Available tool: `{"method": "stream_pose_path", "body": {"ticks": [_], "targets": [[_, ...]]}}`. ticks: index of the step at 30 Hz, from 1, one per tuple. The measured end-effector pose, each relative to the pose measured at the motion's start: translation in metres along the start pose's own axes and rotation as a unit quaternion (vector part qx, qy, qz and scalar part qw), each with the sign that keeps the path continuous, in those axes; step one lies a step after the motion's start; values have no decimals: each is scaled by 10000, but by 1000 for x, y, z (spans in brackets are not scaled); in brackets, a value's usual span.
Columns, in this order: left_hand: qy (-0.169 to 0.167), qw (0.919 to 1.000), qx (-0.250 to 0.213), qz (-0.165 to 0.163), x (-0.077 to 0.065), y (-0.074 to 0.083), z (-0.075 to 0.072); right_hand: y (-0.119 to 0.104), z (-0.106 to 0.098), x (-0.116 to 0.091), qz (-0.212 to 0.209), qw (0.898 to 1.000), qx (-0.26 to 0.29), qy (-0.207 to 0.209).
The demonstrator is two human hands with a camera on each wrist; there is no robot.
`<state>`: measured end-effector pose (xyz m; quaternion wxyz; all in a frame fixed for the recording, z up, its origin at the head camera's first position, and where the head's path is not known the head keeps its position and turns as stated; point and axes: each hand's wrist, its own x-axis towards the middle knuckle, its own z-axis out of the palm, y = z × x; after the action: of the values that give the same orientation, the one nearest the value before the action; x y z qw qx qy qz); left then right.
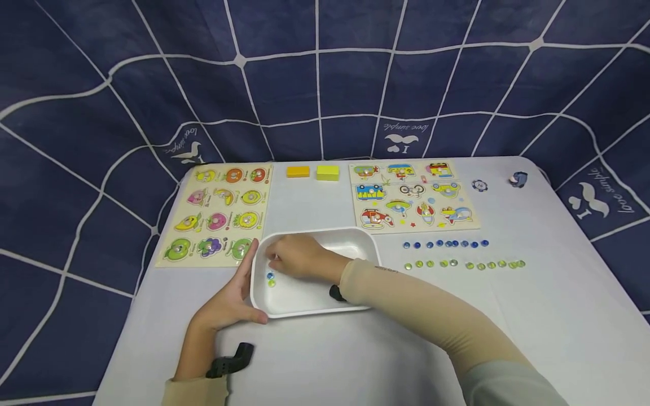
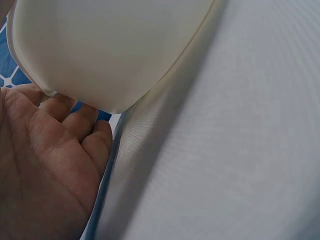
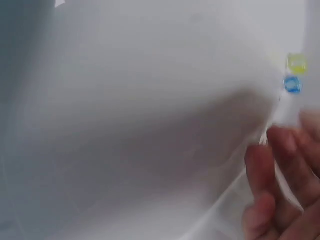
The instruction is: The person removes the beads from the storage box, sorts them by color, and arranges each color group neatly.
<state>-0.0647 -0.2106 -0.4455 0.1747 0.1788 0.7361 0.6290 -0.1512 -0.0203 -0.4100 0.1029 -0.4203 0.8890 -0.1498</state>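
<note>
My left hand (image 1: 228, 301) holds the left end of a white tray (image 1: 310, 313), thumb at the near corner and fingers along the side. In the left wrist view, its fingers bend against the outside of the tray (image 2: 110, 55). My right hand (image 1: 297, 256) reaches inside the tray at its left end, fingers bent downward. The right wrist view shows some right fingertips (image 3: 261, 162) near the tray wall; any thumb pinch is hidden. Close by, on the tray floor, lie a blue glass bead (image 1: 270, 276) and a yellow-green glass bead (image 1: 271, 283).
Right of the tray are a row of blue beads (image 1: 456, 243) and a row of yellow-green beads (image 1: 470, 265). Behind stand a fruit puzzle board (image 1: 172, 225), a vehicle puzzle board (image 1: 431, 225), an orange block (image 1: 298, 172), a yellow block (image 1: 327, 173), a chip (image 1: 479, 185) and a small figurine (image 1: 518, 179).
</note>
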Motion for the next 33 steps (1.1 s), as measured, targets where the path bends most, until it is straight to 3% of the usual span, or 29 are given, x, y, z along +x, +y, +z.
{"method": "stream_pose_path", "body": {"ticks": [8, 14, 18, 21, 24, 27, 33], "targets": [[-4, 10000, 5, -53, 0, -3, -2, -6, 5, -8, -263, 9977, 226, -581], [-61, 10000, -59, -29, 0, -3, -2, -11, 6, -8, -600, 9948, 456, -692], [-39, 10000, 20, 13, 0, -2, -2, -6, -2, -9, -824, 9928, 460, -742], [-39, 9999, 110, 52, 1, -1, -1, -1, -19, -17, -912, 9922, 577, -626], [-34, 9999, 128, 44, 0, -1, 0, 5, -46, -37, -916, 9928, 689, -359], [-19, 10000, 54, -29, -1, -1, 0, 16, -75, -70, -701, 9943, 802, 46], [12, 10000, -16, -34, 0, -1, 1, 71, -115, -157, 563, 9903, 857, 939]]}}
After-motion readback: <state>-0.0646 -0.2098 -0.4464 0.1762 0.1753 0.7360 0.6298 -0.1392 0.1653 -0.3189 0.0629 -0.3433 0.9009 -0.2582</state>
